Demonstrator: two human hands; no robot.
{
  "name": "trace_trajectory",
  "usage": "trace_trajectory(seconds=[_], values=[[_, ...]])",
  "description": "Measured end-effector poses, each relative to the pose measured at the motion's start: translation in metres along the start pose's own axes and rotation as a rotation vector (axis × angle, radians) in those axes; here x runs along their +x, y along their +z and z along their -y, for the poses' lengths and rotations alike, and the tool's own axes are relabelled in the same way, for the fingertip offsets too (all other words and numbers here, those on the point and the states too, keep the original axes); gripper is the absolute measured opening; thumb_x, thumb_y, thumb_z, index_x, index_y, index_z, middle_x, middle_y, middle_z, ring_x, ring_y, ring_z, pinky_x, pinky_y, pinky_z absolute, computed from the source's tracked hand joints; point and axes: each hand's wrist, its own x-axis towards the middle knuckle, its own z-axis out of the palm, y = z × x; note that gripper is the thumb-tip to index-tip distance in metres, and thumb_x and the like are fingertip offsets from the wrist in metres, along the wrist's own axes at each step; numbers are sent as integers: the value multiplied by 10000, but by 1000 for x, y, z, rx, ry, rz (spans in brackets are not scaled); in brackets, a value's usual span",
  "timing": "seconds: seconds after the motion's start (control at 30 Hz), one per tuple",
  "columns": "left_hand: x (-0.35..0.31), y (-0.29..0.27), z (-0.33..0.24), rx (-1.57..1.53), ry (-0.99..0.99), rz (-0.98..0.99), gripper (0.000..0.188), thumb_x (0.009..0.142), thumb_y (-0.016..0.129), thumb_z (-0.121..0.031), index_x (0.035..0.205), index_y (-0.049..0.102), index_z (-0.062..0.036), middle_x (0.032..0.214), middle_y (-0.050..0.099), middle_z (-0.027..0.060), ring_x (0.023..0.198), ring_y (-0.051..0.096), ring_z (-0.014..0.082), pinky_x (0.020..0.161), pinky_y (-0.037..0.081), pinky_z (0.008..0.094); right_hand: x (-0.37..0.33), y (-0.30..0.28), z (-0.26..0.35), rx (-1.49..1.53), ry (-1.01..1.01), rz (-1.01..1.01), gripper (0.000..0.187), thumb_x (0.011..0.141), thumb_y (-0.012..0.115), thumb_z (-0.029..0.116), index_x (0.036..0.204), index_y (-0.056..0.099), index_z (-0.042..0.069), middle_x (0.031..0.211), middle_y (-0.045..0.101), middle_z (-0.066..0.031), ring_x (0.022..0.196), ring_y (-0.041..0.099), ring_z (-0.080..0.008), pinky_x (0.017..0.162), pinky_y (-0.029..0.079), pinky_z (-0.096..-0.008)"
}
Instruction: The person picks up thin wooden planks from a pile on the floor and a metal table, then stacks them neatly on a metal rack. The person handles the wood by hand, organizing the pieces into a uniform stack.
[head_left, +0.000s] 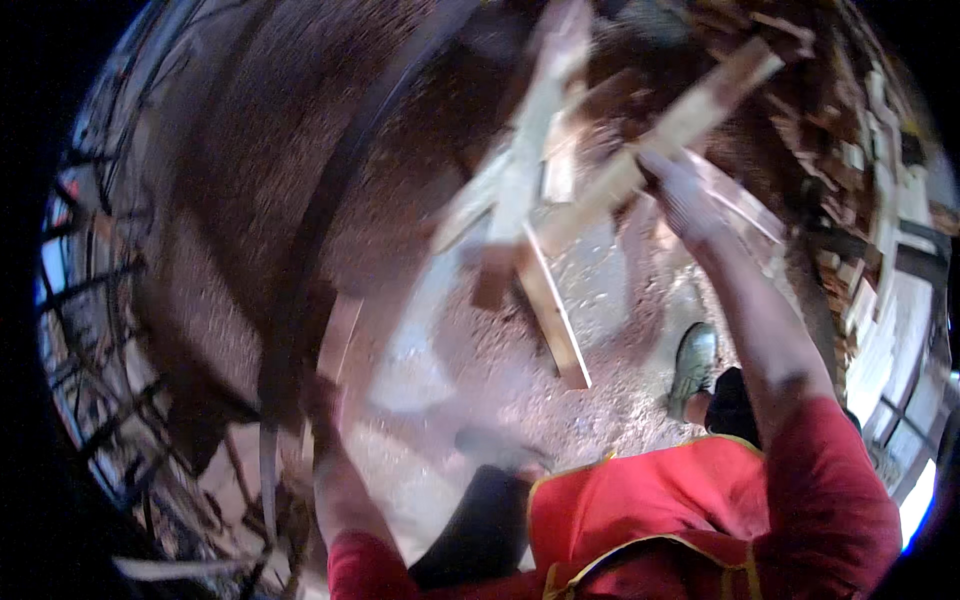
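Observation:
My right hand [685, 195] is closed on a long wooden plank [700, 105] that slants up to the right over a loose heap. In that heap lie a pale board [530, 150], a short wood piece [560, 175] and a narrow plank [555, 315] pointing toward me. Another plank [745, 200] lies just right of my right hand. At the left, my left hand [323, 400] is blurred and dark, seemingly wrapped round a short wooden board [340, 335]; its fingers show poorly.
Stacked wood offcuts [850, 270] line the right side. A dark curved band [340, 190] crosses the ground on the left, with a dark metal frame [100, 400] beyond it. My shoe [695, 360] stands on reddish, debris-strewn ground below the heap. Sticks [250, 500] lie at lower left.

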Motion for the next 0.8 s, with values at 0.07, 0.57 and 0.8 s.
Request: trace_trajectory(seconds=[0.07,0.57,0.8], values=[[116,-100,-36,-427,-304,425,331,981,638,-339,1082,688,-28,1061,692,141,1070,685,237,740,572,441,-90,-41,8,-415,-11,12,491,993,687,255,1374,610,-46,1227,718,-137,1099,687,-207,988,555,-364],[181,-253,-91,-1639,-374,191,573,916,762,-418,1272,633,13,1095,730,159,942,718,304,789,586,431,-124,8,-59,-598,128,217,488,966,744,249,1370,621,5,1083,731,-69,923,674,-181,806,565,-345],[316,-463,-185,-2456,202,326,534,957,739,-402,1294,699,11,1279,715,176,1259,648,247,1060,505,385,-79,17,-37,-172,243,119,727,917,777,397,1450,547,-40,1453,553,-207,1242,591,-309,1034,496,-386]])
